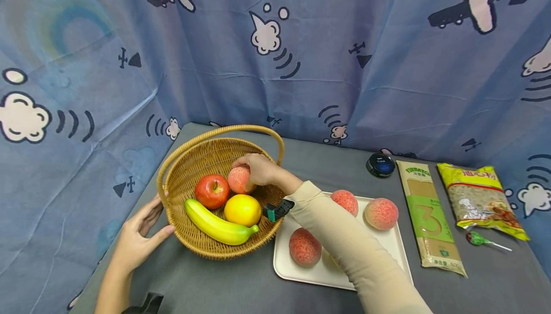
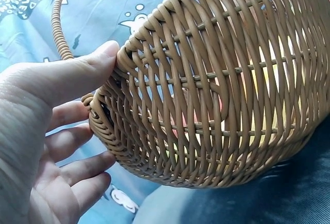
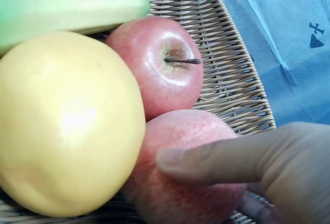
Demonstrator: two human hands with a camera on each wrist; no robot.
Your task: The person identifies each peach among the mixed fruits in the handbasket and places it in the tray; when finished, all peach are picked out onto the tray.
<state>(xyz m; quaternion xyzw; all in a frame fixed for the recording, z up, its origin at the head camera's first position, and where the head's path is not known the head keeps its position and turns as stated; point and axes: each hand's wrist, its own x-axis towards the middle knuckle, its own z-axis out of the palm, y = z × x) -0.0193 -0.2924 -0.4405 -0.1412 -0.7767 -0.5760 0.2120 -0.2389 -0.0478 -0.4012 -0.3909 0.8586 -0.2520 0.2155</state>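
Pink, round and probably bruisable, the peach sits gripped in the right hand; the left hand, fingers relaxed, steadies the basket wall.

The person's left hand comes in bare-armed and rests against the outer wall of the basket on the side away from the tray, palm turned toward the wicker. Its thumb lies straight along the rim, and the other fingers spread loosely below, just beside the weave. The right arm, in a cream sleeve, reaches diagonally over the basket's near rim, with a dark band at the wrist. The right hand is down inside the basket, fingers curled over a peach, the thumb pressed across its top.
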